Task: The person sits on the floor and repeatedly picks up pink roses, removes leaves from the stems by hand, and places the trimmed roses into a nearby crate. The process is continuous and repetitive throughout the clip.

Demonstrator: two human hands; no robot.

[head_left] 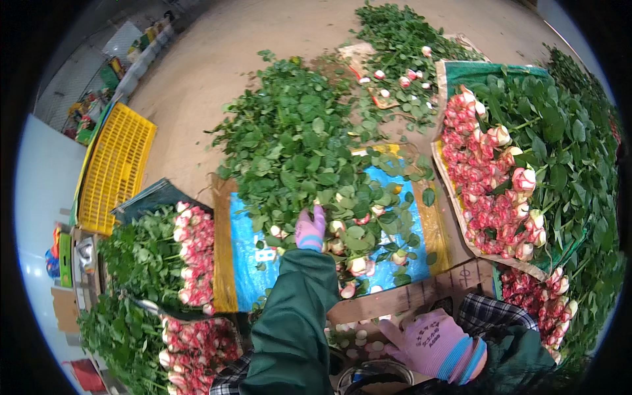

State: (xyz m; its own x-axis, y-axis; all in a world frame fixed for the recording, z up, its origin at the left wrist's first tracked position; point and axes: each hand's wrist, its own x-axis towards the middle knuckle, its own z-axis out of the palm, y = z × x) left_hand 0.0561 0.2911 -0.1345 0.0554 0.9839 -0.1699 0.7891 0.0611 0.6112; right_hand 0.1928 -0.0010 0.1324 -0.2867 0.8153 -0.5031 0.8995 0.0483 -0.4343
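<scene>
My left hand (309, 227), in a pink glove under a green sleeve, reaches into a large pile of leafy rose stems (286, 131). Its fingertips are among the leaves, so their grip is unclear. White-and-pink blooms (357, 266) lie in the pile's near part, on a blue and yellow sheet (247, 286). My right hand (428, 342), also gloved, is low on the right with fingers apart and nothing visible in them, just above a round container (349, 380) at the lower edge.
Wrapped rose bundles lie at right (487, 171), lower right (553, 309) and left (194, 257). More loose stems (415, 46) lie on the floor (217, 52) behind. A yellow crate (115, 168) leans at the left, near a white wall (46, 184) and mesh fence (85, 72).
</scene>
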